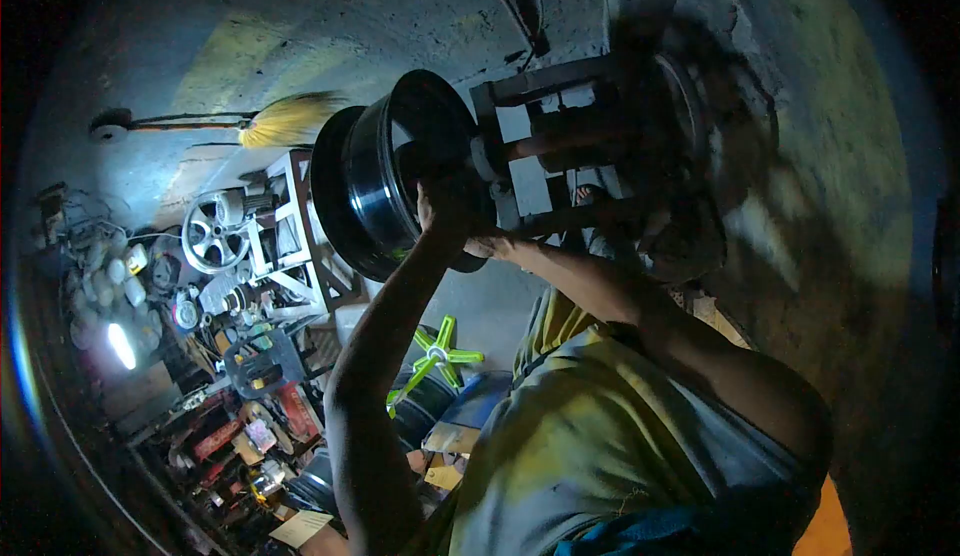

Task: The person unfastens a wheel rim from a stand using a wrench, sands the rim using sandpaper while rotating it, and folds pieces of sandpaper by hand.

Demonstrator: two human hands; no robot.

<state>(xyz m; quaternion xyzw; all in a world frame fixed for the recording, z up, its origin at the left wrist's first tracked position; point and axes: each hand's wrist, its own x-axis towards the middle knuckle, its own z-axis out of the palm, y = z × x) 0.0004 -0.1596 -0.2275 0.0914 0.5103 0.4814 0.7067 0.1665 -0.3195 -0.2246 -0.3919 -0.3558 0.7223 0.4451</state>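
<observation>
Hands at a black wheel rim, clock directions as seen from the head camera. The black wheel rim (372,174) lies toward 10 o'clock from both hands, its axis running from just below 9 o'clock to just above 3 o'clock. A shaft (562,144) in a dark machine frame (545,78) meets its right-hand side, roughly in line with that axis. The left hand (442,214) is the nearer, overlapping the rim's shadowed open side, thumb toward 12 o'clock; its forearm rises from 7 o'clock. The right hand (487,246) lies just beside the left wrist, toward 4 o'clock, its forearm entering from the same direction. Whether the fingers of either hand are spread or closed on anything cannot be told, since shadow and overlap hide them. Farther off, a broom (280,124) lies toward 10 o'clock from the rim, a green five-armed piece (438,354) between 5 and 6.
</observation>
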